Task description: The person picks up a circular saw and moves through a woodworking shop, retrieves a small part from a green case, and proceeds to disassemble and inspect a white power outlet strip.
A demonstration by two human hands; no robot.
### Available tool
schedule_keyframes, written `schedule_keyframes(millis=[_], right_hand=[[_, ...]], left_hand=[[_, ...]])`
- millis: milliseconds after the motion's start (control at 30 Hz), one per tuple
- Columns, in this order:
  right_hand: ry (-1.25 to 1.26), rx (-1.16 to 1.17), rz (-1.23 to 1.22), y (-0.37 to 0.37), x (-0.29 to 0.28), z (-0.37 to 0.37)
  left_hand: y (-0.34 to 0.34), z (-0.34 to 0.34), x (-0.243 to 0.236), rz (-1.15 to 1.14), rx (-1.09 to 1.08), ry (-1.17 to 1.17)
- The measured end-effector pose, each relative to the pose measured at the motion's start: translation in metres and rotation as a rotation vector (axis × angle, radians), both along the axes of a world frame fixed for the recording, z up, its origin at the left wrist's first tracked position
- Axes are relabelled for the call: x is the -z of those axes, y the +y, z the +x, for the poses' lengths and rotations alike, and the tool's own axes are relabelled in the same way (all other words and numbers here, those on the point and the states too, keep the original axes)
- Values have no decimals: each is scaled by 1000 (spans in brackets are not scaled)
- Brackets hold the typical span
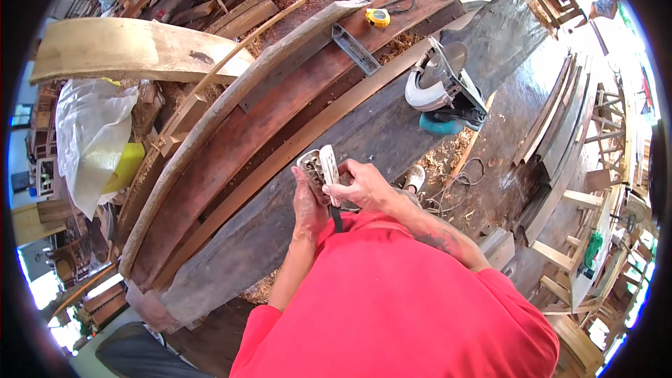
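Observation:
In front of my chest I hold a small whitish case-like object (320, 170) with brown, mottled contents; its exact kind cannot be made out. It looks parted into two halves. My left hand (308, 203) is closed round its left side and base, thumb upward. Fingers of my right hand (362, 185) pinch its right half. Below both hands lies a long dark grey plank (273, 213). Beyond it a reddish-brown slab (294, 91) with a rough edge carries a metal angle bracket (355, 50) and a yellow tape measure (378, 17).
A circular saw (437, 87) with a teal motor rests on the dark plank, blade exposed. Its cable (458, 185) coils among wood shavings on the floor. Stacked boards (560, 122) lie at right. At left, a pale slab (133, 49) sits above a plastic sheet (91, 140).

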State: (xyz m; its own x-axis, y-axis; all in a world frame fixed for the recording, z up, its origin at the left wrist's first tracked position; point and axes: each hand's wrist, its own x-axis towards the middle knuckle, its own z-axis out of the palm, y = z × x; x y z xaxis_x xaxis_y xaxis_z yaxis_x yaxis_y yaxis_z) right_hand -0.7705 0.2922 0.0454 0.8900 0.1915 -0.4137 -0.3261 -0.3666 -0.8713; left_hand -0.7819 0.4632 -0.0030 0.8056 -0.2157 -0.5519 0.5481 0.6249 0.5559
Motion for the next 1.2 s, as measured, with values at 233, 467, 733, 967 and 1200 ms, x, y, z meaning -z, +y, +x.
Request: schedule_keyframes(millis=[233,467,733,967,1200], right_hand=[[305,361,548,-28,0,4],[-26,-305,-666,12,25,-6],[-275,-149,-466,7,39,-17],[219,348,510,-34,-34,-39],[17,514,662,-59,-71,-68]], left_hand=[[27,13,-53,-170,-145,44],[47,14,-153,-384,-220,-168],[35,-5,-155,-411,-219,-105],[12,-15,-146,-322,-47,40],[-12,-28,-132,-262,250,335]])
